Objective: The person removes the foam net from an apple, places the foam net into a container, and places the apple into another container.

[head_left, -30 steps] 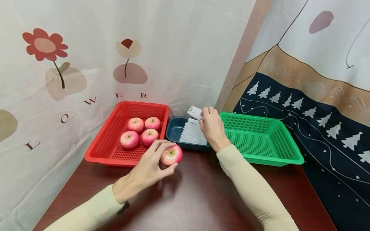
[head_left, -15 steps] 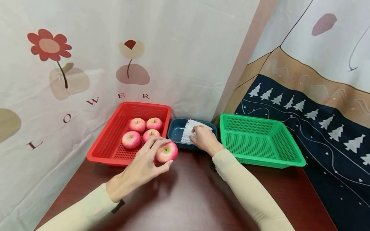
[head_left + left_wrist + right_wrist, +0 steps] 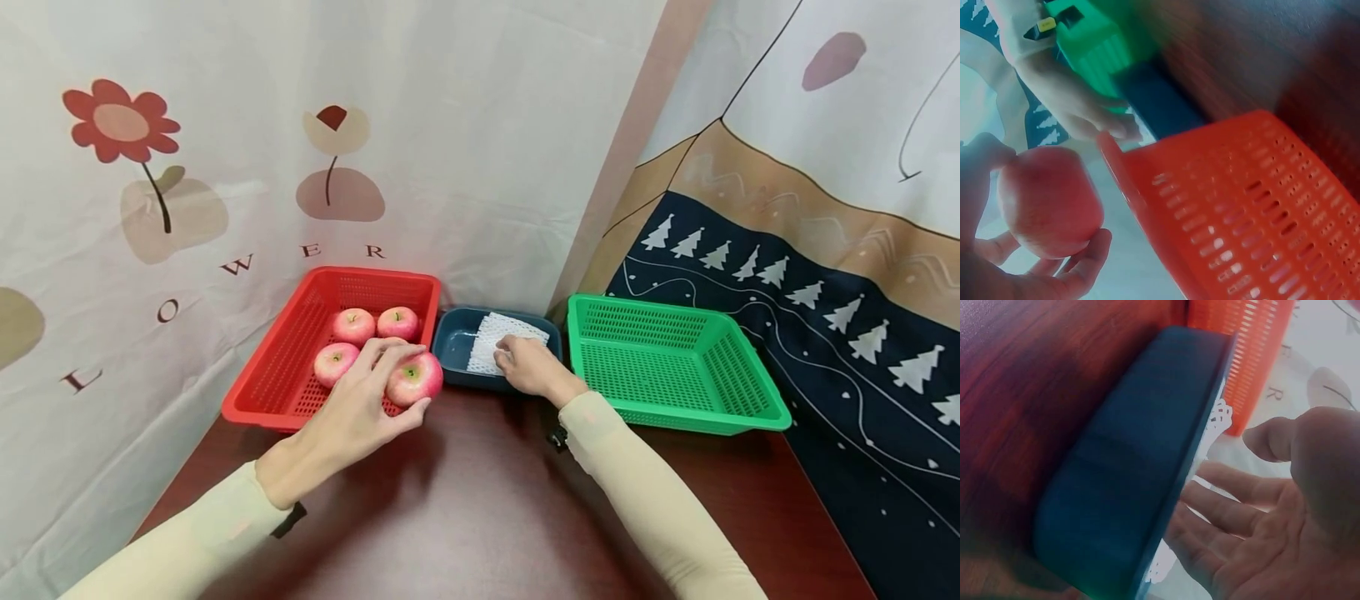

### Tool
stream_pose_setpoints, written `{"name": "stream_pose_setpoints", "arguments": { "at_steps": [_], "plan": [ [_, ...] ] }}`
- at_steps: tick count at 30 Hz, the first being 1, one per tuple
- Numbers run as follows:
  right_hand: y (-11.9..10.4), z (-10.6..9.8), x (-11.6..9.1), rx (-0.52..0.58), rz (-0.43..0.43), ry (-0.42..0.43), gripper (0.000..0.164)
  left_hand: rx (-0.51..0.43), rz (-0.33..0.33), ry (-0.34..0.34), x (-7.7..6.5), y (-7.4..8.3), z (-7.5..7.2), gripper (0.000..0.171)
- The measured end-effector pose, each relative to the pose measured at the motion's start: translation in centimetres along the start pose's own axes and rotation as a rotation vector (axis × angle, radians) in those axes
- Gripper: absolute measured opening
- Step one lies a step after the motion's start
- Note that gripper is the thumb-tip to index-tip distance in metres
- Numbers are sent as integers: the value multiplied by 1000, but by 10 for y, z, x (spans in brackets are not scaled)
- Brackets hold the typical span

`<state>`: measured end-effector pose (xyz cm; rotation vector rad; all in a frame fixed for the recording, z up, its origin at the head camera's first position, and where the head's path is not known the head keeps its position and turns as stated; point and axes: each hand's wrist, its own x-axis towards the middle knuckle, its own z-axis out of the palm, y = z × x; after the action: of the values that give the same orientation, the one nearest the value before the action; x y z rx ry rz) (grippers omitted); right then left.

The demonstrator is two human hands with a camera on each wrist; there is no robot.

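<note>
My left hand (image 3: 347, 418) grips a pink-red apple (image 3: 418, 383) between thumb and fingers, above the near right corner of the red basket (image 3: 279, 360). In the left wrist view the apple (image 3: 1050, 203) sits against the fingertips, beside the basket's rim. Over the dark blue tray (image 3: 456, 337), my right hand (image 3: 531, 365) reaches down to white foam fruit nets (image 3: 489, 335). The right wrist view shows that hand (image 3: 1260, 519) with fingers loosely extended and the thumb apart from them, fingertips partly hidden behind the tray's rim.
More apples (image 3: 336, 364) lie in the red basket, one mostly hidden behind the left hand. A green basket (image 3: 678, 417) stands right of the tray. All three containers are on a dark red-brown table (image 3: 480, 517), with a printed curtain (image 3: 480, 150) behind them.
My right hand has lowered a raised foam net onto the others in the tray, its fingers now loose. My left hand has moved left with the apple, toward the red basket.
</note>
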<state>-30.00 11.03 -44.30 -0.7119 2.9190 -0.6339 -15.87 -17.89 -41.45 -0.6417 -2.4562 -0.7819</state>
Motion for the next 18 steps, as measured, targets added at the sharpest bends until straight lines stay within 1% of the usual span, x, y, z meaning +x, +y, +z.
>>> {"name": "stream_pose_setpoints", "arguments": {
  "at_steps": [3,10,15,18],
  "plan": [
    [0,-4,-4,31,4,26,42,3,-27,-19,2,-4,-2,78],
    [-2,-16,-12,58,-50,130,39,29,-107,-87,5,-14,-9,79],
    [-3,-27,-21,66,-74,170,40,27,-147,-118,10,-21,-14,78],
    [-2,-33,-28,72,-89,196,40,36,-179,-152,14,-23,-17,79]
  ]
}}
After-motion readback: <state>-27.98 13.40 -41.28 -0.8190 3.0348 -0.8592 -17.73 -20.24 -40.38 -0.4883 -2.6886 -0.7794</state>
